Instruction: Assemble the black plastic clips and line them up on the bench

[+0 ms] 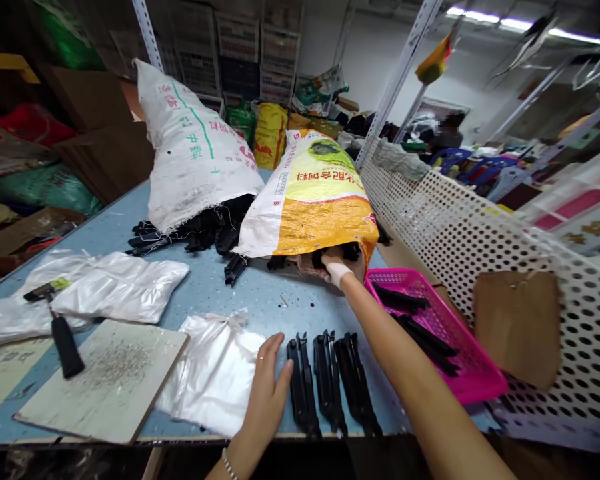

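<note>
My left hand (267, 389) lies flat with fingers together on the blue table (215, 287), resting on a white plastic bag (215, 377) beside a row of black plastic parts (330, 383). My right hand (337, 270) wears a white glove and reaches into the open mouth of the yellow and white woven sack (313, 200), where more black parts show. Its fingers are hidden inside the sack.
A pink basket (473, 377) with black parts sits at my right by a white perforated partition (460, 227). A white sack (190, 147) spills black parts (190, 233). A wooden board (105, 380), a black-handled tool (63, 333) and plastic bags (120, 287) lie left.
</note>
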### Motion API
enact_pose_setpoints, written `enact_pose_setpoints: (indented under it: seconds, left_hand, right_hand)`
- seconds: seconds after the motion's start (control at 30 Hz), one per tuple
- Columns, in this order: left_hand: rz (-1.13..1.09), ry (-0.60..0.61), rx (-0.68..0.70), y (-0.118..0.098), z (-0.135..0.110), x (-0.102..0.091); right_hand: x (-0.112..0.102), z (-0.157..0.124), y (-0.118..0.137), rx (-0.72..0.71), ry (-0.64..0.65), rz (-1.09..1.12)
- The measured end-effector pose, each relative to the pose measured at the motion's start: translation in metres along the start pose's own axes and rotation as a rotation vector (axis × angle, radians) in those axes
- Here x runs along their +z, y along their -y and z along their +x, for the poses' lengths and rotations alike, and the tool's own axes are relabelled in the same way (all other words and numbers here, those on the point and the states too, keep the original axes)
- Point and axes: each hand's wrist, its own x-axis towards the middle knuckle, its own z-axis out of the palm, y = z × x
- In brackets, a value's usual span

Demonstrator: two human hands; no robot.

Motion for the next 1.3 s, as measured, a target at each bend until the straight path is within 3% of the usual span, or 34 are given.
enact_pose_setpoints:
  seconds: [0.17, 0.2, 0.3, 0.4, 0.5, 0.63, 0.77, 0.87, 0.97, 1.03, 1.1, 1.2, 1.3]
  left_hand:
    - [-0.688, 0.069, -0.279, -0.046, 0.030, -0.009]
    - [-0.757, 0.098, -0.305, -0.054, 0.033, -0.008]
    - [-0.727, 0.141, -0.328, -0.070, 0.027, -0.005]
    - [-0.603, 0.134, -0.303, -0.079, 0.006, -0.010]
    - [-0.474, 0.162, -0.307, -0.084, -0.012, -0.021]
    - [-0.432, 0.232, -0.376, -0.092, -0.020, -0.037]
    - [-0.411, 0.288, -0.484, -0.092, -0.021, -0.044]
    - [-0.444, 0.259, -0.533, -0.087, -0.017, -0.043]
    - [-0.496, 0.094, -0.508, -0.082, -0.008, -0.048]
    - [-0.496, 0.008, -0.450, -0.082, -0.002, -0.053]
    - [-0.483, -0.004, -0.427, -0.082, 0.000, -0.056]
    - [-0.441, 0.059, -0.482, -0.081, -0.006, -0.049]
    - [-0.385, 0.128, -0.483, -0.074, -0.016, -0.036]
  right_hand:
    - [0.026, -0.099, -0.047, -0.033, 0.216, 0.029]
    - [0.031, -0.121, -0.054, -0.172, 0.274, 0.042]
    - [0.033, -0.165, -0.064, -0.455, 0.243, -0.035]
    - [0.020, -0.167, -0.057, -0.565, 0.089, -0.120]
    - [0.009, -0.152, -0.042, -0.797, -0.006, -0.390]
    - [0.012, -0.143, -0.026, -1.104, 0.086, -0.827]
    - [0.014, -0.141, -0.015, -1.165, 0.215, -1.026]
    - [0.011, -0.144, -0.008, -0.970, 0.214, -1.030]
    - [0.015, -0.163, -0.008, -0.836, 0.211, -0.926]
    - [0.025, -0.182, -0.015, -0.921, 0.295, -0.864]
    - [0.037, -0.198, -0.025, -1.055, 0.334, -0.850]
    - [0.051, -0.211, -0.038, -1.204, 0.315, -0.888]
    - [0.057, -0.214, -0.049, -1.313, 0.396, -0.894]
